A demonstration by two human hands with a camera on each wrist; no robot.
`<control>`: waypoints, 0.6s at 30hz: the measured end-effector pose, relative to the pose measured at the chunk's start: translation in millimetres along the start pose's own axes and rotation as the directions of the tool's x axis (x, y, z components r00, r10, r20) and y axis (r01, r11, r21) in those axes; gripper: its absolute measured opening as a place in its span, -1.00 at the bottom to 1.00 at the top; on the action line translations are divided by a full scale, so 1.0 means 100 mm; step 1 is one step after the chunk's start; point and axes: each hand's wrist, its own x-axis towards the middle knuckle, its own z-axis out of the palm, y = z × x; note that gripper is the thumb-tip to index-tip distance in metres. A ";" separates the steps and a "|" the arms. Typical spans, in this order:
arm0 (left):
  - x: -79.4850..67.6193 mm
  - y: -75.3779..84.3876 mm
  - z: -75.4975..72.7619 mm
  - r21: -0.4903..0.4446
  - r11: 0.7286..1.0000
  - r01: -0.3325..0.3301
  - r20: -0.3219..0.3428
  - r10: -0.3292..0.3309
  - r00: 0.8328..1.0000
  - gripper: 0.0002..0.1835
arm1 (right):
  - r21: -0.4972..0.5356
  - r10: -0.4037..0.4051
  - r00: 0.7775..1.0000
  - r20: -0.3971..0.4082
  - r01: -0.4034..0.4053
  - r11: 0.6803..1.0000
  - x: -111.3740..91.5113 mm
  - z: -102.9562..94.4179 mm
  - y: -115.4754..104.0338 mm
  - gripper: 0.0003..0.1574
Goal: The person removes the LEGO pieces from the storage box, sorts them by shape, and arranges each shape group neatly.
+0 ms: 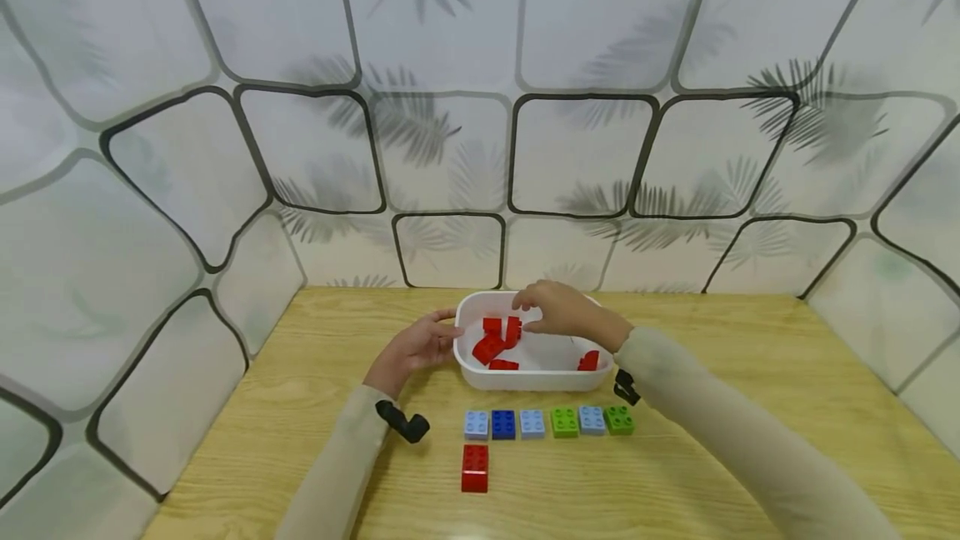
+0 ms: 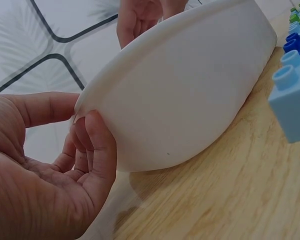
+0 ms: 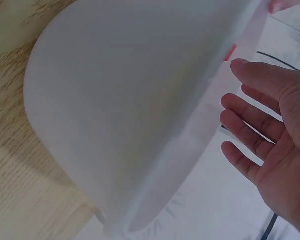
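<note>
A white plastic tub [image 1: 536, 380] stands on the table with several red toy bricks [image 1: 489, 348] inside, most of them toward its left end. My left hand [image 1: 416, 346] grips the tub's left end, fingers and thumb at the rim, as the left wrist view shows on the tub wall [image 2: 175, 85]. Over the tub's opening hovers my right hand [image 1: 562, 309], fingers loosely bent and apart. In the right wrist view that hand [image 3: 275, 120] has nothing between its fingers. Its fingertips are close to an upright red brick [image 1: 512, 332] in the head view.
In front of the tub, a row holds light blue [image 1: 476, 424], dark blue [image 1: 503, 424] and green bricks [image 1: 564, 422]. Below the row's left end lies a red brick [image 1: 475, 468]. A patterned curtain [image 1: 450, 157] borders the wooden table [image 1: 712, 365] at the back and sides.
</note>
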 end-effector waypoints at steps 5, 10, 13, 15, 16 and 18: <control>0.00 0.01 0.02 -0.002 1.000 0.006 -0.008 -0.006 1.000 -0.45 | 0.012 0.061 0.997 0.047 -0.061 0.998 0.05 0.06 0.05 -0.60; 0.00 0.02 0.01 0.002 1.000 0.012 -0.015 -0.012 1.000 -0.45 | 0.032 0.078 0.995 0.070 -0.080 0.996 0.09 0.14 0.11 -0.58; 0.01 0.01 0.00 0.003 1.000 0.018 -0.016 -0.018 1.000 -0.45 | 0.043 0.073 0.995 0.074 -0.076 0.996 0.09 0.17 0.13 -0.57; 0.01 0.01 -0.01 0.003 1.000 0.021 -0.021 -0.021 1.000 -0.45 | 0.046 0.063 0.995 0.071 -0.067 0.997 0.09 0.19 0.13 -0.58; 0.01 0.01 -0.01 0.003 1.000 0.022 -0.023 -0.022 1.000 -0.46 | 0.045 0.060 0.996 0.067 -0.063 0.997 0.09 0.20 0.14 -0.58; 0.01 0.00 -0.01 0.008 1.000 0.021 -0.026 -0.021 0.999 -0.46 | 0.051 0.054 0.997 0.061 -0.057 0.997 0.09 0.22 0.15 -0.59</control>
